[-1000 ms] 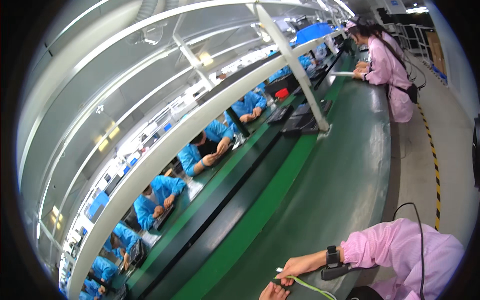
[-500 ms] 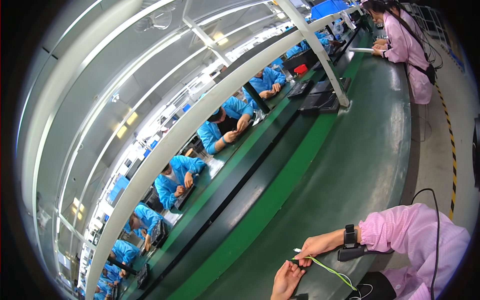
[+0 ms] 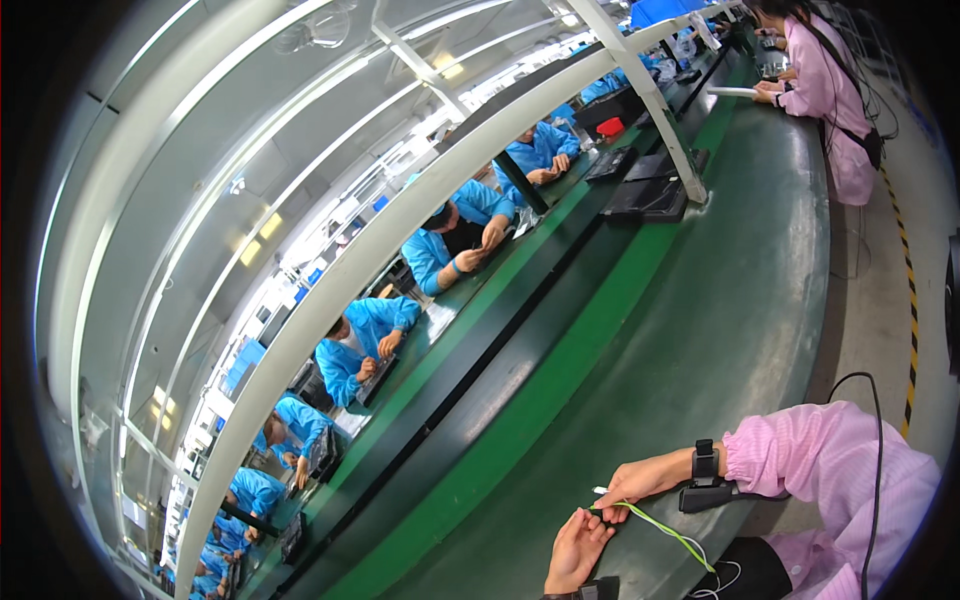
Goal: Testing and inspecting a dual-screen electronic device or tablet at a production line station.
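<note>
Over the near edge of the green table, my right hand pinches a thin green and white cable. A small white plug sticks out past its fingers. My left hand is just below, palm up with curled fingers. Its fingertips meet the cable's green end beside the right fingertips; the exact grip there is too small to make out. From my right hand the cable trails toward my lap and ends in loose white loops. Both wrists wear black bands, and a pink sleeve covers my right arm.
The long green table runs away to the upper right. Black flat devices lie by a white post. Several people in blue work along the far side. A person in pink stands farther along the near side. A black cord hangs by my arm.
My left hand has closed its fingers in toward the right fingertips at the cable's green end. The view has shifted slightly, and the right hand keeps its pinch.
</note>
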A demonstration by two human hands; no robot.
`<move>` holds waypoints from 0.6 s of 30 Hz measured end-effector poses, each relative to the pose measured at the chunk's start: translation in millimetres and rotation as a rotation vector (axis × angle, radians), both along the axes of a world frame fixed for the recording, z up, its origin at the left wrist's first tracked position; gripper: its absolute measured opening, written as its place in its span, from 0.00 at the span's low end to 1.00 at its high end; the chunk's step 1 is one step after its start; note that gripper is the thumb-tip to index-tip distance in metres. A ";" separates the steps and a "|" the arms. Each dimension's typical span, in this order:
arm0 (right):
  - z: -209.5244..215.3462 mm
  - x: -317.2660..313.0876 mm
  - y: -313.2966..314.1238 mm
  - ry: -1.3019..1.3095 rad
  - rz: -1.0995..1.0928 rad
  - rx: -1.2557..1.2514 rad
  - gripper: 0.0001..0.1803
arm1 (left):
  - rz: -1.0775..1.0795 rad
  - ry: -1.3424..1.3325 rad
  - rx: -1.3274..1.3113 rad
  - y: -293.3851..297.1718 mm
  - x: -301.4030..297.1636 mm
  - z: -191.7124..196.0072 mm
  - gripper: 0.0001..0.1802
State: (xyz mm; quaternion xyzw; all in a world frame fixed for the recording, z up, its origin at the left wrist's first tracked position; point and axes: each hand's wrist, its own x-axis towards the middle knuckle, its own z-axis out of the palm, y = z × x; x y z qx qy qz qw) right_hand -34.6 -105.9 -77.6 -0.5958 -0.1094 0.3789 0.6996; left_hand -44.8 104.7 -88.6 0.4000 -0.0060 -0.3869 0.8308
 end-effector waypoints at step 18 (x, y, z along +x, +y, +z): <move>0.4 -0.1 1.2 -0.027 -0.024 -0.058 0.21 | 0.051 -0.022 0.053 -4.7 -6.2 6.7 0.13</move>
